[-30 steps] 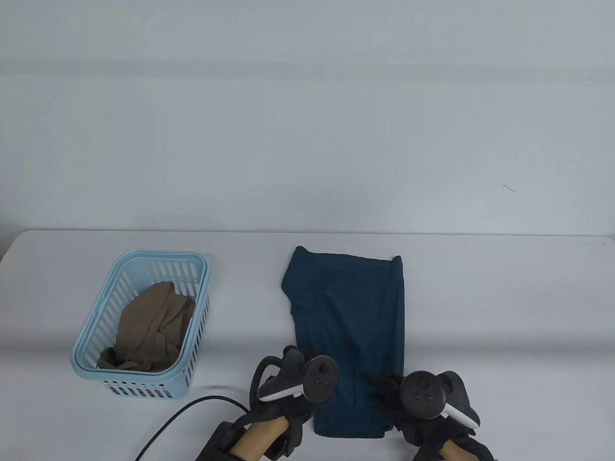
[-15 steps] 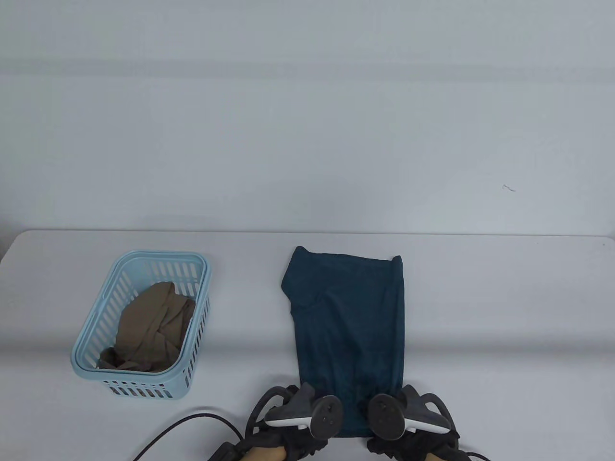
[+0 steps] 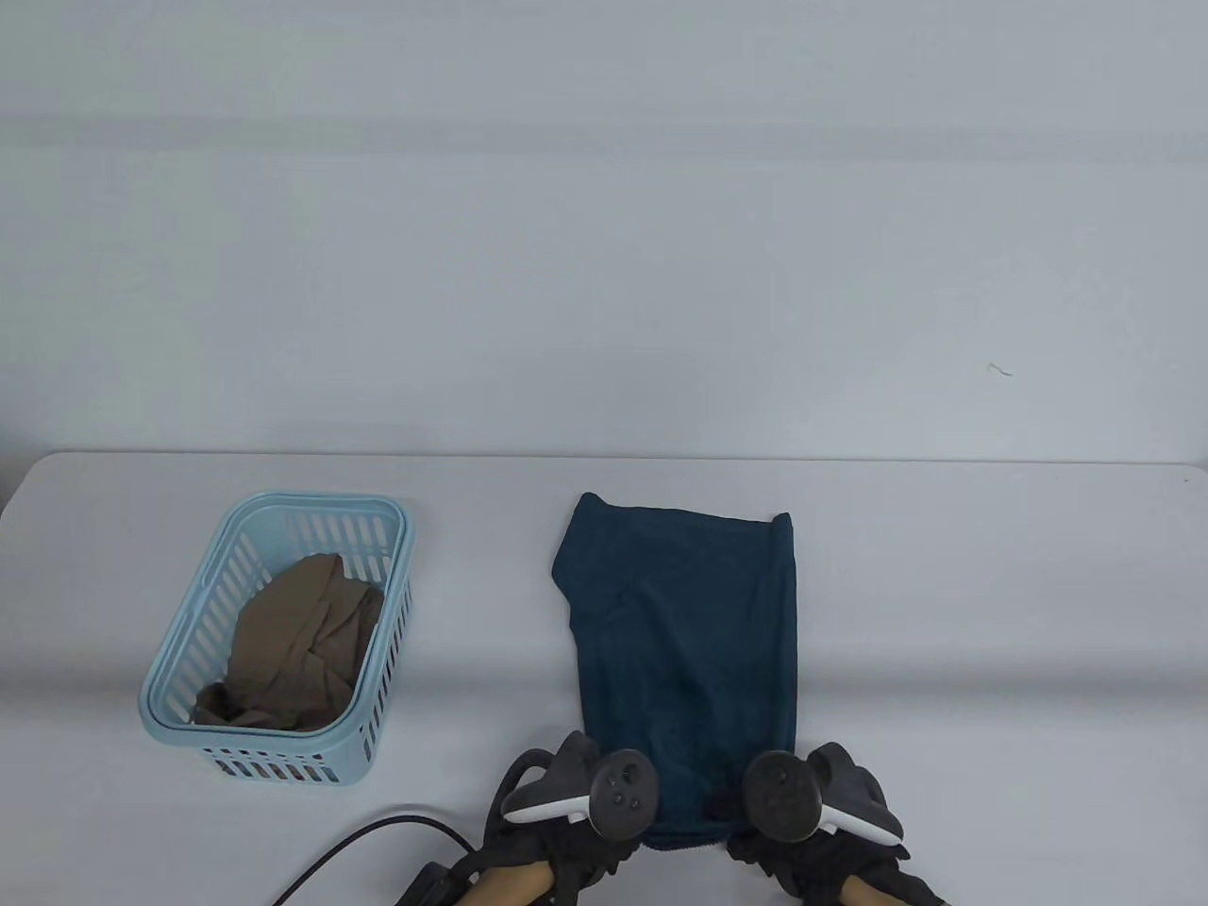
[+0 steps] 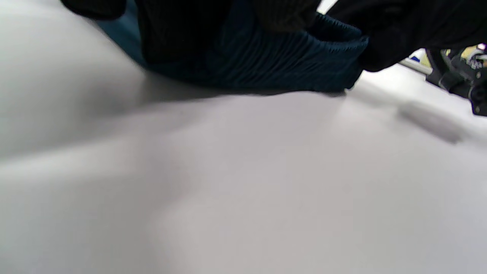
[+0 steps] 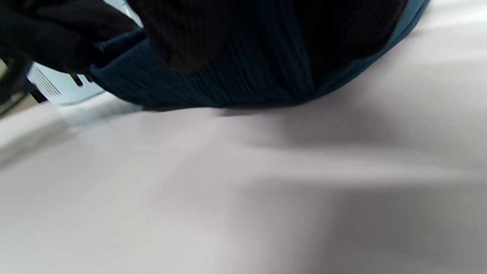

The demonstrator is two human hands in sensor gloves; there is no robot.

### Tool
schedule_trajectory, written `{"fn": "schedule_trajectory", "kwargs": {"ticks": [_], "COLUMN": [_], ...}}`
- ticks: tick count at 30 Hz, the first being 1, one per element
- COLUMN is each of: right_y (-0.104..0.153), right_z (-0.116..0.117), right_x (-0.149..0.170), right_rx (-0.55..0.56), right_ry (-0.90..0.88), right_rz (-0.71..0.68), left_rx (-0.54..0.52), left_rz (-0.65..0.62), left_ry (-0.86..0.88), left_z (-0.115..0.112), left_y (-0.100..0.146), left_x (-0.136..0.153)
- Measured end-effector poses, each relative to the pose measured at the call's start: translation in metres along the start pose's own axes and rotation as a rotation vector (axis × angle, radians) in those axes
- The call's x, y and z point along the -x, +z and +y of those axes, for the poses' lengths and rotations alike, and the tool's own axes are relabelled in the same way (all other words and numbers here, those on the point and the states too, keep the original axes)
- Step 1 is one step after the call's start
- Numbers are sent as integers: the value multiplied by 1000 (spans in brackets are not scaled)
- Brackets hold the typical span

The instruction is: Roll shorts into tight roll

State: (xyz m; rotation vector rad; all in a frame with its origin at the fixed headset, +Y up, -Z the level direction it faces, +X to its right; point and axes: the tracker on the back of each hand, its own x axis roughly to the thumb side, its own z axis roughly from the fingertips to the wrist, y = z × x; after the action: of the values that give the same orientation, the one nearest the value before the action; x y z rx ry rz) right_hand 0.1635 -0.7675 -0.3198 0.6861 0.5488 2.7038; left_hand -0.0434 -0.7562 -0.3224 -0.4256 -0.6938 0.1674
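- Nearest us, the left hand (image 3: 576,802) and the right hand (image 3: 812,802) sit at the near end of the shorts (image 3: 684,651), one at each corner, a tracker on the back of each
- In the left wrist view we see dark gloved fingers (image 4: 182,30) curled over the ribbed hem (image 4: 274,61), gripping the cloth, with the right hand's glove (image 4: 399,34) clasping the same hem at its other end
- In the right wrist view the gloved fingers (image 5: 213,34) press down on the gathered blue fabric (image 5: 228,83), which bulges in a rounded fold against the table (image 5: 243,198); we cannot tell how far the fingers wrap under it
- A black cable (image 3: 359,840) trails across the table from the left wrist toward the bottom edge
- Beyond the hands, the shorts lie flat lengthwise, right of the table's middle, their far edge pointing away from us
- Well apart to the left stands a light blue basket (image 3: 170,661) holding a crumpled tan garment (image 3: 302,642)
- Farthest off, behind the table's far edge, we see a plain pale wall (image 3: 604,236)
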Motion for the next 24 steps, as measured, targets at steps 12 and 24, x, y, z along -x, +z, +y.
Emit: {"fn": "schedule_trajectory", "kwargs": {"ticks": [12, 24], "right_y": [0, -10], "right_z": [3, 16], "right_x": [5, -13], "right_rx": [44, 182], "right_ry": [7, 241], "right_rz": [114, 179], "left_rx": [-119, -112], "left_rz": [67, 78], "left_ry": [-90, -246], "left_z": [-3, -13], "left_y": [-3, -13], "left_x": [1, -2]}}
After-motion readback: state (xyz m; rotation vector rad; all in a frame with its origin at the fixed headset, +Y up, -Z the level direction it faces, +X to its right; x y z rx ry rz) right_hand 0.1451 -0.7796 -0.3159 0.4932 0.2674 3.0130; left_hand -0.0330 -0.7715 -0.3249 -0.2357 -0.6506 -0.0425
